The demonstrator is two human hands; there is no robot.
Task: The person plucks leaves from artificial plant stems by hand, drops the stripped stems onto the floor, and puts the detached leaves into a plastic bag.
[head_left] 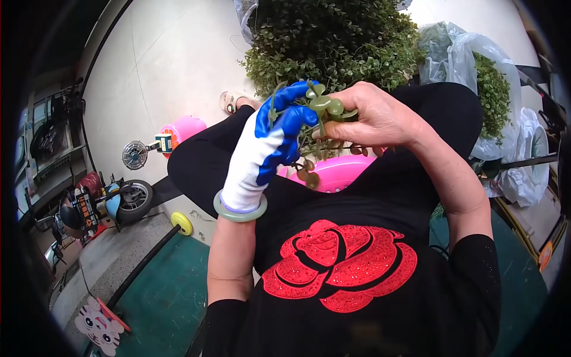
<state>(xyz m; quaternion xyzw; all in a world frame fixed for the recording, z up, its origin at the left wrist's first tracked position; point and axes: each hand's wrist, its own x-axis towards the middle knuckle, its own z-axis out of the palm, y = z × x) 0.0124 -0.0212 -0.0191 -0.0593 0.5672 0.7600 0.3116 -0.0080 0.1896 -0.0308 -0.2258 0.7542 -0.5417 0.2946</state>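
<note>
My left hand (264, 146), in a white glove with blue-coated fingers and a pale green bangle at the wrist, curls round the stems of a leafy green sprig (325, 106). My bare right hand (375, 116) pinches the same sprig from the other side, thumb below and fingers above. Rounded leaves stick out between the two hands, and darker leaves hang beneath them. The stems inside the fingers are mostly hidden. Just beyond the hands rises a large heap of small-leaved greenery (333, 53). Below the sprig, between my legs, shows a bright pink plastic object (339, 171).
Clear plastic bags (470, 44) with more greenery (492, 98) stand at the right. On the left are a small round fan (135, 154), a wheel (135, 199) and a yellow disc on a black bar (182, 224). A cat-face cutout (100, 326) is at lower left.
</note>
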